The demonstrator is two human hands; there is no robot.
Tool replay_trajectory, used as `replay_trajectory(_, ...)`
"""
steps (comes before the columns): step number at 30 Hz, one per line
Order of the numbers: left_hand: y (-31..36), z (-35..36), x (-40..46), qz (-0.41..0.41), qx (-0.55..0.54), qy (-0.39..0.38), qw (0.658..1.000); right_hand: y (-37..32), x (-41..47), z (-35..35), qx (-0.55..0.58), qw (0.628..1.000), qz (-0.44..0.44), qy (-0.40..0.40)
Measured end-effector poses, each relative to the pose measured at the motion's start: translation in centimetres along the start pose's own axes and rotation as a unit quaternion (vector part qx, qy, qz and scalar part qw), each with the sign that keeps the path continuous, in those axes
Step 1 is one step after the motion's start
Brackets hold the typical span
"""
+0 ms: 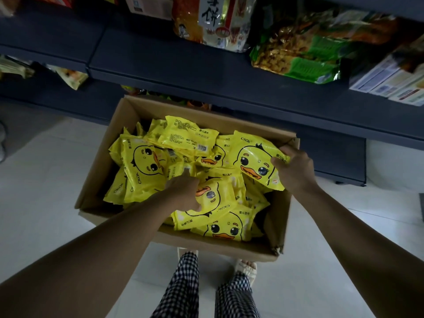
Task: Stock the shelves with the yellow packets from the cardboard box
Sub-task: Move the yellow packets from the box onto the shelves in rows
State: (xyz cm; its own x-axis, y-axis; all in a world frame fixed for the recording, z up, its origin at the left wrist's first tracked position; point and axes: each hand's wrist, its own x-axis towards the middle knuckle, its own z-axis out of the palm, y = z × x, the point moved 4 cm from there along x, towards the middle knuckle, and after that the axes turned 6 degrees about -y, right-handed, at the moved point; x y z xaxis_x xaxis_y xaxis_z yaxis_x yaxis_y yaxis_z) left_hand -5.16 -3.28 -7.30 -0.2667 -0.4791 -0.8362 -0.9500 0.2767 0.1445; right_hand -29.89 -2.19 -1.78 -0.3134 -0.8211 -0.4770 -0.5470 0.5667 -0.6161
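An open cardboard box (231,245) stands on the floor in front of the shelves, filled with several yellow duck-face packets. My right hand (294,169) grips one yellow packet (254,162) by its right edge, raised a little at the box's right side. My left hand (184,191) reaches into the middle of the box, its fingers curled on another yellow packet (212,196) lying in the pile. A packet turned back-side up (190,136) lies at the far end of the pile.
Dark shelves (183,72) rise behind the box. They carry an orange-and-white snack bag (215,19), a green bag (305,53) and pale boxes (390,81) at the right. White floor tiles surround the box. My checkered trouser legs (183,290) stand just behind it.
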Motion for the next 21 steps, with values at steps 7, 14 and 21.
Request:
replay_trajectory(7, -1.3, -1.6, -2.3, -0.052, -0.384, 0.075, 0.919, 0.0, -1.0, -1.4, 0.034, 0.999, 0.014, 0.017)
replay_trajectory(14, 0.4, 0.1, -2.3, -0.141, -0.575, 0.012, 0.806, 0.0, -0.9, -1.5, 0.028, 0.999, 0.01, 0.023)
replay_trajectory(21, -1.0, -1.0, -2.9, -0.166, -0.204, 0.149, 0.953, 0.5, -2.0, -0.6, 0.029, 0.999, 0.008, 0.018)
